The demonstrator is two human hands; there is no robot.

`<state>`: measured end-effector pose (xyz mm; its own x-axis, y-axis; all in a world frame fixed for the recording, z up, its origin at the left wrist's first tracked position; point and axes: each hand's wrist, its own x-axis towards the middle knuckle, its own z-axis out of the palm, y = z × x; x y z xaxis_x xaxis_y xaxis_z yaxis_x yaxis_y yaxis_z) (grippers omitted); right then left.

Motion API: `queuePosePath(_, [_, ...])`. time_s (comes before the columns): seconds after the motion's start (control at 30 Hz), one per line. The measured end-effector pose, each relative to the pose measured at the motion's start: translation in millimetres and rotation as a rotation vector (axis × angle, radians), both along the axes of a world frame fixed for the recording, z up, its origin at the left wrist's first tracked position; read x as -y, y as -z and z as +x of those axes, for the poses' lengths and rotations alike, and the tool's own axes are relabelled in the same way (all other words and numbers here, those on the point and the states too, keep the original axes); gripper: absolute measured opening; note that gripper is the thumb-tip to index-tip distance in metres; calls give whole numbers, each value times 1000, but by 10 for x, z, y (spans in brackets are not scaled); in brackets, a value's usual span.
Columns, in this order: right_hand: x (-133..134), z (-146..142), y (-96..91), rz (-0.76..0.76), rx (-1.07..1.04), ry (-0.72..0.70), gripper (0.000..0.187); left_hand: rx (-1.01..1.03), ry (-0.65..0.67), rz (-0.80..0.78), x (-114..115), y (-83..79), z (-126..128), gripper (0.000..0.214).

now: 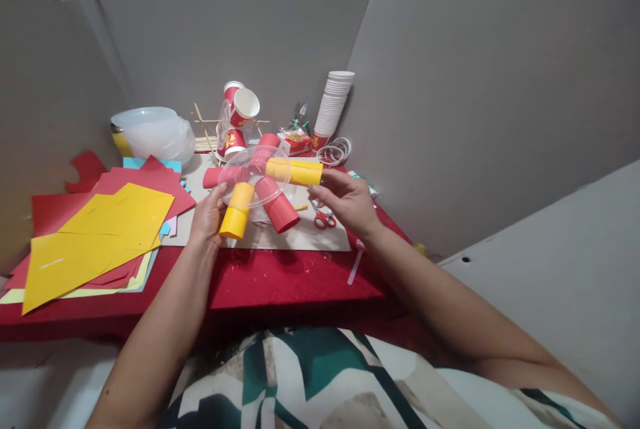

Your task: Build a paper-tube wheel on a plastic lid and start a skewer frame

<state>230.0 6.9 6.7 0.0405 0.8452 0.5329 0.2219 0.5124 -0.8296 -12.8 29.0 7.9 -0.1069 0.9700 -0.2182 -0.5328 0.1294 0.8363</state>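
Observation:
A clear plastic lid (231, 200) is held up over the table, with several red and yellow paper tubes set around it like spokes. My left hand (207, 214) grips the lid's left edge, beside the front yellow tube (235, 216). At the other side, the fingers of my right hand (350, 197) close on the outer end of a yellow paper tube (295, 170). One red tube (278, 206) points toward me between the two yellow ones. Red-handled scissors (324, 219) lie just below my right hand.
A grey board (325, 240) lies on the red-covered table (290, 282). Coloured paper sheets (100, 236) spread at left, near translucent plastic bowls (155, 132). Behind stand joined paper cups with sticks (235, 116) and a tall, leaning cup stack (334, 106). Grey walls close in the back and right.

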Motion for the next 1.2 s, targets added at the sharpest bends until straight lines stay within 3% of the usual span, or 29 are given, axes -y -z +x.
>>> queuePosePath(0.2, [-76, 15, -53, 96, 311, -110, 35, -8, -11, 56, -46, 64, -28, 28])
queuePosePath(0.43, [-85, 26, 17, 134, 323, -66, 37, -13, -27, 101, -121, 176, -4, 34])
queuePosePath(0.73, [-75, 16, 42, 98, 332, -70, 44, 38, -39, 76, -89, 136, 36, 35])
queuePosePath(0.9, [-125, 66, 10, 163, 521, -37, 43, 18, 13, 122, -88, 153, 34, 36])
queuePosePath(1.2, [-105, 162, -11, 133, 634, -160, 35, -33, 34, 138, -63, 163, 44, 39])
